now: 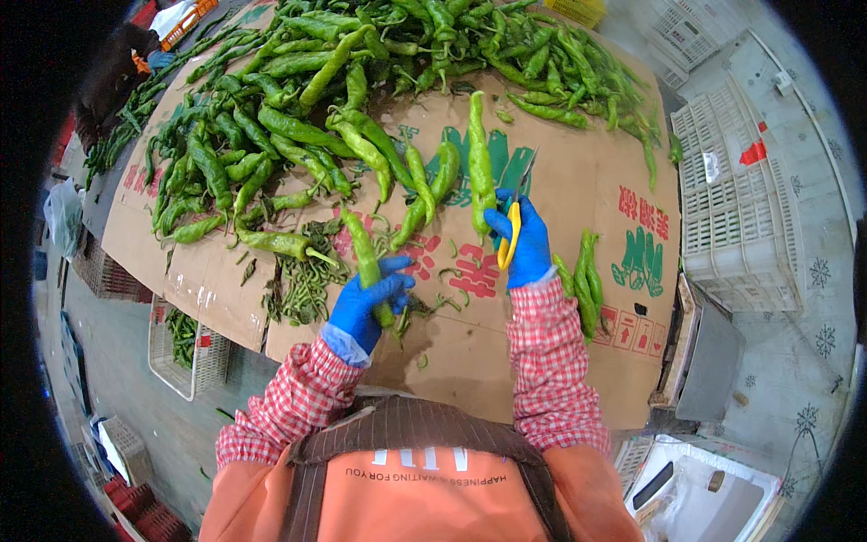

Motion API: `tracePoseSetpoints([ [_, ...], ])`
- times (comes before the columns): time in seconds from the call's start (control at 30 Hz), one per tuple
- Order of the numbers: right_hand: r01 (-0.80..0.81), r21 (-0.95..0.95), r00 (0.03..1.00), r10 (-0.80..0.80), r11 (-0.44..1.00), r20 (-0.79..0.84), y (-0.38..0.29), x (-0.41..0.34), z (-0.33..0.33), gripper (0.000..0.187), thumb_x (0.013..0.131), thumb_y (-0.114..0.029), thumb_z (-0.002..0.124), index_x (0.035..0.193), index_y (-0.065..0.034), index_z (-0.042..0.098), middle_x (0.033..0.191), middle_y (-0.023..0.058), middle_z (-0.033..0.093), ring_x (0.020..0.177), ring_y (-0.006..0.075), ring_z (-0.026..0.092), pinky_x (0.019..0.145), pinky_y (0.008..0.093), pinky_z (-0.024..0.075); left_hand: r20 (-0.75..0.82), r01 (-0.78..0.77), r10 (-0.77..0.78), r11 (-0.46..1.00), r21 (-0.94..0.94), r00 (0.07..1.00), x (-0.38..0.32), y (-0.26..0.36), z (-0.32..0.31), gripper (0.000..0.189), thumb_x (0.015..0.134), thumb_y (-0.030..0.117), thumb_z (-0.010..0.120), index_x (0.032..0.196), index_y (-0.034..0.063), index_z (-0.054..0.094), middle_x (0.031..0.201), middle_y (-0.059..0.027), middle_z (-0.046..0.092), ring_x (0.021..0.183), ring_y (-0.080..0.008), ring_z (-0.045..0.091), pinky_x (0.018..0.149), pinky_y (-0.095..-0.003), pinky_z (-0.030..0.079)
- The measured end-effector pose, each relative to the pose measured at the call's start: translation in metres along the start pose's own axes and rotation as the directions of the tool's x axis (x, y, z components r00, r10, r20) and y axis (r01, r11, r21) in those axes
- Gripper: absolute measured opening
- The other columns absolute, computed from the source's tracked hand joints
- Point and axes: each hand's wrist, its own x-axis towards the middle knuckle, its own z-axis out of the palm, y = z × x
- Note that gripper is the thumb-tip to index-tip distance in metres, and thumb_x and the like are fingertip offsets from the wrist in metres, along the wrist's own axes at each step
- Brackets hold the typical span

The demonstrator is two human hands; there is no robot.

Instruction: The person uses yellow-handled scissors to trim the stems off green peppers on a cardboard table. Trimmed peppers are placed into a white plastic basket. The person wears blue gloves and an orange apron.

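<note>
My left hand (pixel 368 305), in a blue glove, is closed around a long green chili pepper (pixel 364 247) that points up and away from me. My right hand (pixel 525 240), also gloved in blue, grips scissors with yellow handles (pixel 513 234); their thin blades point away from me. Another long light-green pepper (pixel 479 159) touches the fingertips of that hand, but I cannot tell whether they pinch it. Between my hands, cut stems (pixel 443 301) are scattered on the cardboard (pixel 467 359). A few peppers (pixel 588 284) lie together to the right of my right wrist.
A large pepper heap (pixel 298 68) covers the far and left cardboard. Stem and leaf scraps (pixel 305 281) lie left. White plastic crates (pixel 735 203) stand at the right; another crate (pixel 193 359) holding peppers is below the left edge. A person's gloved hand (pixel 160 59) is at upper left.
</note>
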Motion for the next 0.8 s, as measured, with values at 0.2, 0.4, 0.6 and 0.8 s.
tracePoseSetpoints([
  [0.2, 0.036, -0.055, 0.984, -0.026, 0.998, 0.174, -0.014, -0.066, 0.025, 0.031, 0.066, 0.003, 0.058, 0.095, -0.0017, 0.046, 0.085, 0.0053, 0.052, 0.076, 0.0128, 0.05, 0.067, 0.0232, 0.0419, 0.034, -0.113, 0.109, 0.98, 0.166, 0.993, 0.001, 0.009, 0.031, 0.037, 0.074, 0.01, 0.053, 0.108, 0.0005, 0.043, 0.086, -0.0062, 0.055, 0.062, -0.009, 0.05, 0.053, -0.0208, 0.04],
  [0.4, -0.086, 0.001, 0.969, 0.084, 0.996, 0.233, 0.023, -0.11, 0.053, 0.026, 0.069, 0.0, 0.057, 0.092, -0.0022, 0.046, 0.083, 0.0064, 0.052, 0.074, 0.0143, 0.05, 0.066, 0.0259, 0.0424, 0.064, -0.059, 0.045, 0.974, 0.219, 0.997, -0.033, 0.017, -0.017, 0.041, 0.071, 0.014, 0.057, 0.108, 0.0032, 0.043, 0.087, -0.0059, 0.057, 0.067, -0.0092, 0.052, 0.053, -0.0186, 0.04],
  [0.6, -0.012, -0.122, 0.996, 0.023, 0.992, 0.091, 0.01, -0.107, 0.05, 0.023, 0.071, -0.003, 0.055, 0.091, -0.0053, 0.046, 0.073, 0.0041, 0.051, 0.059, 0.0118, 0.049, 0.051, 0.0212, 0.0386, -0.245, -0.246, 0.27, 0.961, 0.124, 0.931, -0.118, 0.065, -0.136, 0.038, 0.075, 0.021, 0.052, 0.107, 0.0011, 0.044, 0.089, -0.007, 0.056, 0.075, -0.0138, 0.054, 0.065, -0.0232, 0.043],
  [0.8, -0.073, -0.072, 0.979, 0.085, 0.995, 0.186, 0.012, -0.11, 0.056, 0.027, 0.069, -0.003, 0.057, 0.093, -0.0039, 0.046, 0.074, 0.0052, 0.052, 0.06, 0.0126, 0.05, 0.051, 0.022, 0.0389, -0.781, -0.722, 0.54, 0.669, 0.174, 0.313, -0.228, 0.127, -0.391, 0.03, 0.08, 0.026, 0.045, 0.101, 0.005, 0.047, 0.093, -0.0081, 0.053, 0.078, -0.0164, 0.051, 0.063, -0.0258, 0.041],
])
